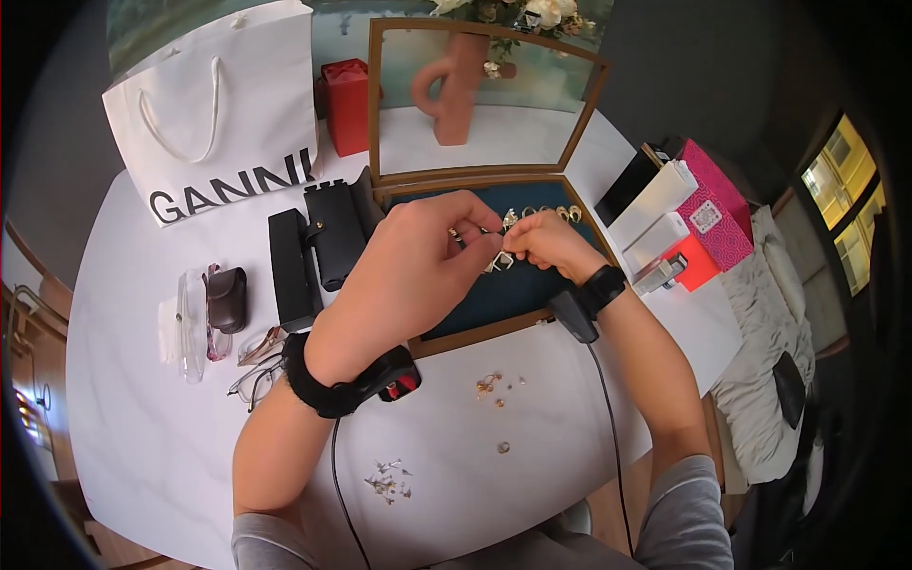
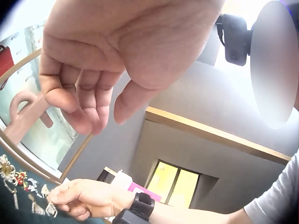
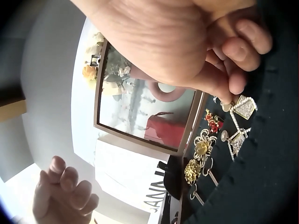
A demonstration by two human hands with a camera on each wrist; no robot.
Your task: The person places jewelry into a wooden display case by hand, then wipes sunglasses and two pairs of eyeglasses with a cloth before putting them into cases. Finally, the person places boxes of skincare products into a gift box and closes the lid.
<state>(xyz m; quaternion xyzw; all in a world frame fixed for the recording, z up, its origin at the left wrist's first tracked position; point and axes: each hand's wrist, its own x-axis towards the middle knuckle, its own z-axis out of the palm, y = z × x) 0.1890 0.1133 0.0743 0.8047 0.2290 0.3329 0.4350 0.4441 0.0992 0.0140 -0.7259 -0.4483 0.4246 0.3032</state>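
Note:
My right hand [image 1: 553,241] is low over the dark lining of a wooden jewelry box [image 1: 475,336]. In the right wrist view its thumb and forefinger pinch the top of a sparkling earring [image 3: 244,107] with a kite-shaped pendant. Beside that lies a similar sparkling earring [image 3: 237,141], then a red-and-gold piece [image 3: 214,122] and a flower-shaped piece [image 3: 202,148]. My left hand [image 1: 408,252] hovers over the box's left part, fingers loosely bent. The left wrist view shows its thumb apart from the fingers and nothing between them.
The box's glass lid [image 1: 374,104] stands raised. Small jewelry piles [image 1: 388,483] and a ring [image 1: 503,447] lie on the white table [image 1: 570,446]. Left are glasses [image 1: 255,382], black cases [image 1: 331,237] and a paper bag [image 1: 228,104]; right, a pink box [image 1: 717,204]. Cables trail from both wrists.

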